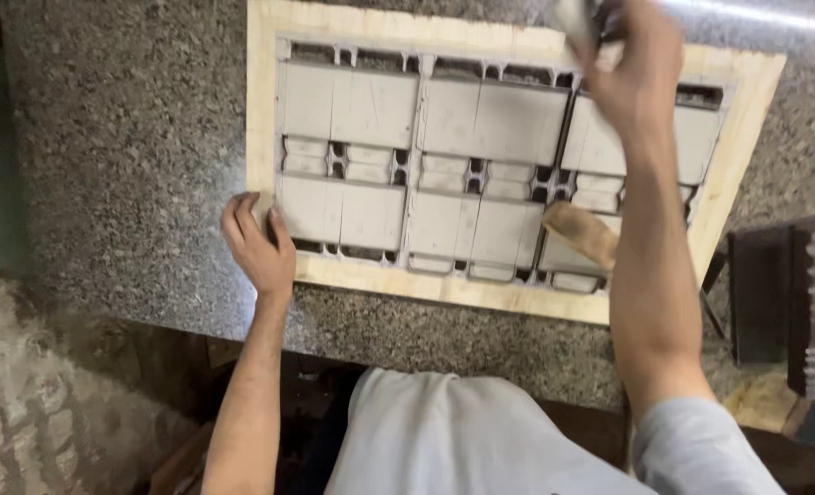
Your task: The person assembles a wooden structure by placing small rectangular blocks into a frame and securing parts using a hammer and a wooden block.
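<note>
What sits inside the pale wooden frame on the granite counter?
The wooden frame holds grey moulded blocks in two rows. A brown wooden piece lies on them. The right forearm covers part of the right-hand blocks.

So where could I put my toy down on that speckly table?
The widest bare patch of the granite counter lies left of the wooden frame, past the left hand resting on its corner. A narrower strip runs along the near edge, between frame and the person's shirt. The frame's grey mould blocks, a wooden piece and the right hand crowd the middle.
</note>
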